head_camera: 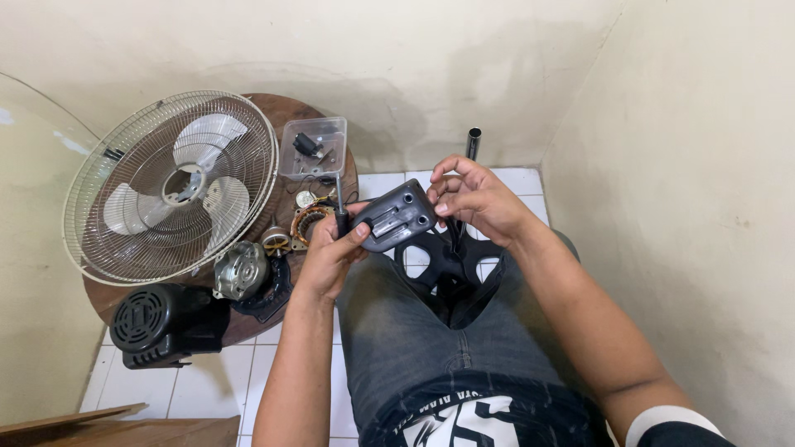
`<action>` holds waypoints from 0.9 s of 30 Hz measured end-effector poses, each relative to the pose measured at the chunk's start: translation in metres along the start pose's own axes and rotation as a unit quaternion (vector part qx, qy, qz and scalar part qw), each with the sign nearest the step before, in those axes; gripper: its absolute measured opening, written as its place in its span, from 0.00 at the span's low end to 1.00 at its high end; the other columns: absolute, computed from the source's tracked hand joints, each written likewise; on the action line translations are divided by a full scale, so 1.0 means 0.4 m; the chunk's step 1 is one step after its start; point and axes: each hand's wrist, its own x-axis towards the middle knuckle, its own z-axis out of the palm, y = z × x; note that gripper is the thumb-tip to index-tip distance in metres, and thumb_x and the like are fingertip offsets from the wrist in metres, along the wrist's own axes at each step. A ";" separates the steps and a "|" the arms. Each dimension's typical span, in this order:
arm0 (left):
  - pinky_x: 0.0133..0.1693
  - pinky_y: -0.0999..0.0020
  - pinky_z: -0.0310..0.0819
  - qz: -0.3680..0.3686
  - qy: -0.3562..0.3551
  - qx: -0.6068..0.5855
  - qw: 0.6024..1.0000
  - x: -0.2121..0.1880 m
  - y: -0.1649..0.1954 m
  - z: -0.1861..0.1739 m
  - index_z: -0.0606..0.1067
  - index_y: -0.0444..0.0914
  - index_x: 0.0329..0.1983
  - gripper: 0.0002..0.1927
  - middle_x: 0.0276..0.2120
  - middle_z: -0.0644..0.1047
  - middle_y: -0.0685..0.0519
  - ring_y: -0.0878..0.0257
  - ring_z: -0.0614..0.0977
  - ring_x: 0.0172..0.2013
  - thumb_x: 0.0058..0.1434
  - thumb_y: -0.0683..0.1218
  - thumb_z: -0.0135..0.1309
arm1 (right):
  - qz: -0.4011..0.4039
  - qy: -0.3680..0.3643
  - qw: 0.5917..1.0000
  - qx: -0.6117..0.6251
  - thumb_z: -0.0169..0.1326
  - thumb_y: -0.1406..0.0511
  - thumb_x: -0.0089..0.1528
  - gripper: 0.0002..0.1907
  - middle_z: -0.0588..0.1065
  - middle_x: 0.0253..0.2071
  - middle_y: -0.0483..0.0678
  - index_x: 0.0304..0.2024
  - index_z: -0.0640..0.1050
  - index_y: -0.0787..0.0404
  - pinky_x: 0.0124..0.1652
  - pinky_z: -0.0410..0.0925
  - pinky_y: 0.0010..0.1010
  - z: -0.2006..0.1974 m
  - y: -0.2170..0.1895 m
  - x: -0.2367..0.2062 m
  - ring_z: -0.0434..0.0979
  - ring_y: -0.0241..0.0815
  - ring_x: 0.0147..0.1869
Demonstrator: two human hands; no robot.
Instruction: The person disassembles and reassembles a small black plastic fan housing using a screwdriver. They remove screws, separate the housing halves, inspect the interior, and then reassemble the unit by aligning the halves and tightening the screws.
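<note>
Head view, looking down at a seated person's lap: a dark grey plastic switch housing [396,215] is held up between both hands. The left hand [331,252] is closed around the housing's left end, with a black-handled screwdriver [339,207] gripped upright in the same hand. The right hand [476,199] is closed on the housing's right end, fingertips pinched at its edge. Just below the hands a black fan base [443,265] with a thin pole [473,142] is seen between the knees. To the left of the left hand, a round wooden table [286,112] is covered by a caged fan head [170,186], a clear parts box [313,147], a bare motor [242,270] and a black motor cover [157,323]
</note>
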 end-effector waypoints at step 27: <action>0.24 0.74 0.58 -0.045 0.042 -0.097 0.993 0.018 -0.048 -0.034 0.75 0.36 0.37 0.11 0.24 0.75 0.59 0.75 0.59 0.16 0.68 0.49 0.56 | -0.270 0.002 0.853 -0.448 0.63 0.69 0.61 0.10 0.76 0.43 0.48 0.42 0.75 0.64 0.50 0.72 0.31 0.103 -0.048 -0.046 0.78 0.41 0.48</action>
